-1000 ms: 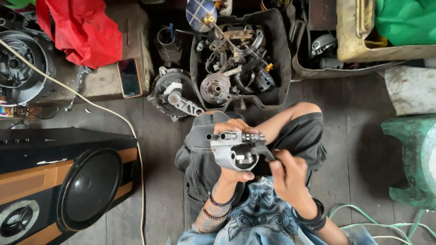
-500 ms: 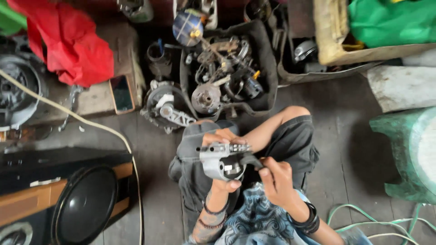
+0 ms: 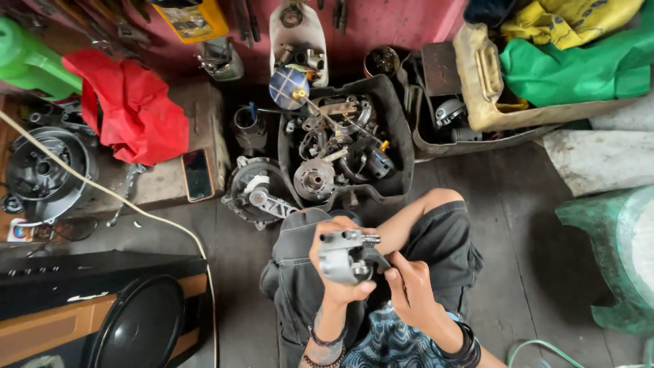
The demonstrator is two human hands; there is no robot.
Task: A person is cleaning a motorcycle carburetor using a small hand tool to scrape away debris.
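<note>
The left hand is wrapped around a grey metal engine part, holding it over the person's lap, just in front of the black tray of parts on the floor. The right hand pinches a dark tool against the part's right side, fingers narrow. Left of the tray lies a round engine cover; farther left, a phone and a red cloth.
</note>
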